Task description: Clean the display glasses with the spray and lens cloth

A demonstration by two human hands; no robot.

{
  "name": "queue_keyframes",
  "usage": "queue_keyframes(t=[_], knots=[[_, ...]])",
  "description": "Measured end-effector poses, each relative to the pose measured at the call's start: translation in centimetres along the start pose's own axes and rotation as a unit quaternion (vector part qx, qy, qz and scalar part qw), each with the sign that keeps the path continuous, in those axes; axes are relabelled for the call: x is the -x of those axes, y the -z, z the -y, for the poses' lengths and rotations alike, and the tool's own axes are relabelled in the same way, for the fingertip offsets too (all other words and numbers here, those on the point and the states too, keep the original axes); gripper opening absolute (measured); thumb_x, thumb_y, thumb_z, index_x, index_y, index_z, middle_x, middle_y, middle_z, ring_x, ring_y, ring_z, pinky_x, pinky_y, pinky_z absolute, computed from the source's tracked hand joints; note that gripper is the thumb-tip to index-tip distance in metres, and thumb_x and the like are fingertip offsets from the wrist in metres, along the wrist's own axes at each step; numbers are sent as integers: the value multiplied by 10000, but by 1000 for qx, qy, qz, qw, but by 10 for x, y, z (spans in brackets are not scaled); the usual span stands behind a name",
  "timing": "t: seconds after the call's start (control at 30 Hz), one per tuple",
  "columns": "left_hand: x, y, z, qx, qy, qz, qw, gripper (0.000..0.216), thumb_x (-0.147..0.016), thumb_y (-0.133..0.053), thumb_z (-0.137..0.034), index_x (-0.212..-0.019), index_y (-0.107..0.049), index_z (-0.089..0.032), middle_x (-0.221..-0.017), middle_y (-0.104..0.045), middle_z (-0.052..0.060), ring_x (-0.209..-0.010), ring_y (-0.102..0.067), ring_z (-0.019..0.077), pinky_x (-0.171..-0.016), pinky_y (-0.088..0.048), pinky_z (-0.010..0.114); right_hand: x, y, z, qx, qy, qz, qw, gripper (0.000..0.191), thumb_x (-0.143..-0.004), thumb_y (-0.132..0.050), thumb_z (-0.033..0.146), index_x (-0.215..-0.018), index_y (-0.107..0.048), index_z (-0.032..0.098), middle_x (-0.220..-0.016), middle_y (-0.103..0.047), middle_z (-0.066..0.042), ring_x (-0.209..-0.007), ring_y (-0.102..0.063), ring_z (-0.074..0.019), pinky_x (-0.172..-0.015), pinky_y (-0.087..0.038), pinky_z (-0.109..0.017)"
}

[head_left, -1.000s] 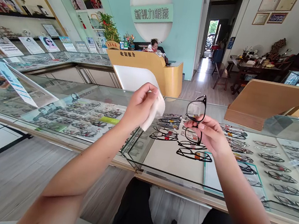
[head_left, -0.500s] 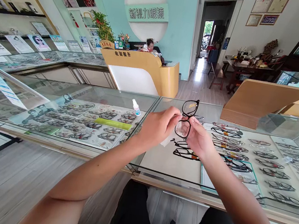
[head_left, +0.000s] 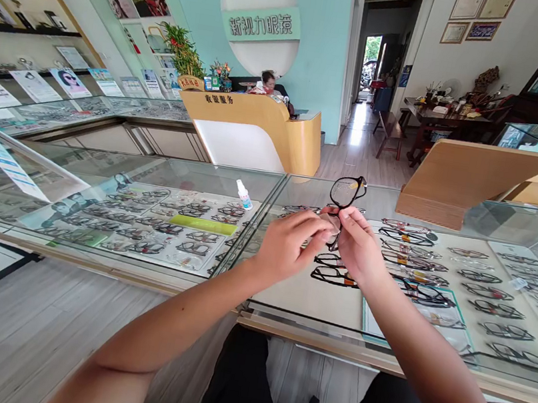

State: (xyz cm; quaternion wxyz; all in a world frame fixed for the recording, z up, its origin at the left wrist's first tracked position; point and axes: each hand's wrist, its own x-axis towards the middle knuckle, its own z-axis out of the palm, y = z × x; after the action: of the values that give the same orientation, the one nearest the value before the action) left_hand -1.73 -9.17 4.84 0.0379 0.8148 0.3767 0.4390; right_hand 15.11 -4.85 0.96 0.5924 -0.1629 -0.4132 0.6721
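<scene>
My right hand (head_left: 360, 249) grips a pair of black-framed glasses (head_left: 347, 193) held up on edge above the glass counter, one lens sticking up above my fingers. My left hand (head_left: 287, 245) is closed around the lower lens, fingers pinched against it. The white cloth seen earlier is almost hidden inside that hand. Both hands meet over the seam between two glass display cases (head_left: 272, 182).
A small spray bottle (head_left: 243, 195) stands on the counter left of my hands. Many glasses frames (head_left: 488, 288) lie under the glass. A wooden stand (head_left: 469, 181) sits at the right. A person sits behind the yellow reception desk (head_left: 260, 126).
My left hand brought the white cloth from up at the left over to the glasses and closed on the lower lens. The view shifted, so the spray bottle now shows.
</scene>
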Motion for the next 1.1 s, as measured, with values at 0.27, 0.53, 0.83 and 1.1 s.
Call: queue_keyframes(t=[0.27,0.53,0.83,1.1], knots=[[-8,-1,2,117,195,-16,974,352,-928,-813,-505,-949,-590,-232,-786,-609,-32,-712,-550,141,-681,-414,273,1,-3,6,-4,10,-4,1000,240,-818,-942,448,-839,-753,302,-1044,-822,-1,-1125,-729,-225,-971,-544,-336],[-14,-9,10,328,288,93,895,532,-857,-806,-692,-934,-650,-189,-845,-615,0,-788,-583,160,-718,-444,288,1,-1,7,29,24,11,999,236,-826,-932,470,-837,-751,320,-1011,-809,-7,-1080,-720,-245,-957,-541,-372],[-11,-11,19,408,317,87,852,562,-758,-932,-617,-1003,-676,-181,-826,-631,-10,-726,-555,127,-677,-431,259,0,0,10,42,22,21,999,237,-847,-901,482,-850,-733,315,-1007,-808,-15,-1086,-726,-256,-989,-549,-387],[-20,-11,30,412,277,155,854,527,-731,-959,-597,-932,-746,-160,-782,-613,-7,-704,-522,120,-657,-391,258,0,1,14,35,21,30,999,235,-842,-909,469,-847,-743,303,-976,-801,-11,-1039,-731,-244,-975,-550,-382]])
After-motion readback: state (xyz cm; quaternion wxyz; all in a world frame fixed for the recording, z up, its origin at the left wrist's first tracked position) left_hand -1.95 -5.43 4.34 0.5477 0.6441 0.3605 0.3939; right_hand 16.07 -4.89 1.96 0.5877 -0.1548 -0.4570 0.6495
